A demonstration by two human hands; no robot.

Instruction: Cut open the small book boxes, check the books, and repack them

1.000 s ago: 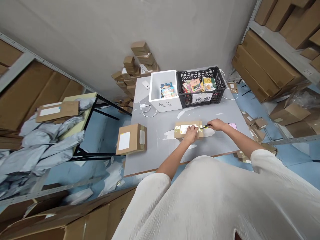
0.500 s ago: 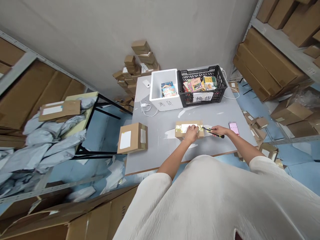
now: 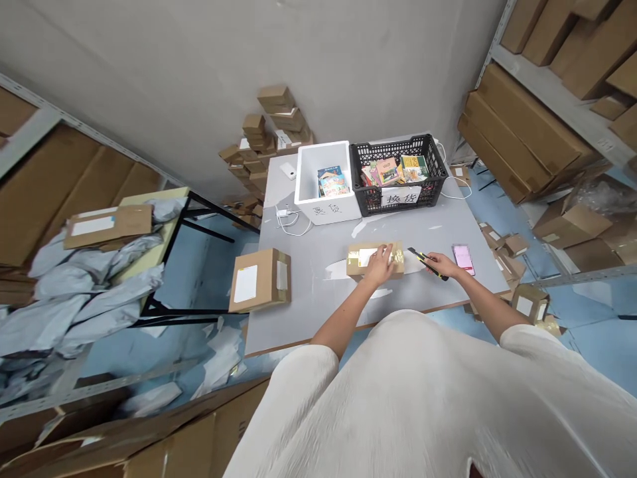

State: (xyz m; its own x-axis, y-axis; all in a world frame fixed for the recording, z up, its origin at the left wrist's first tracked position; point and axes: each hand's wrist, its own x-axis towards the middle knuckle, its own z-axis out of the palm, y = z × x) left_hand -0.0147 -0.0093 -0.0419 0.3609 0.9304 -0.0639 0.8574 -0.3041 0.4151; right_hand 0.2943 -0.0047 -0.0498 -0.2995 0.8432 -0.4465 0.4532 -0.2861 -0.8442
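A small taped cardboard box [image 3: 354,264] with a white label lies on the grey table [image 3: 308,318] in front of me. My left hand [image 3: 379,265] rests on its top, fingers stretched over the label. My right hand [image 3: 440,263] is wrapped round a black and yellow utility knife [image 3: 422,256]. The knife's tip points up and left, a little apart from the box's right end. Just right of that hand lies a phone [image 3: 463,259] with a pink screen.
A white foam box [image 3: 334,212] and a black plastic crate [image 3: 398,207], both holding books, stand at the table's back. A larger carton [image 3: 266,282] sits at its left edge. Grey parcels [image 3: 99,292] fill the left side; shelves with cartons [image 3: 527,126] stand right.
The utility knife has moved from the box's right end slightly away to the right, its tip now higher. My left hand stays on the box. The view has shifted slightly.
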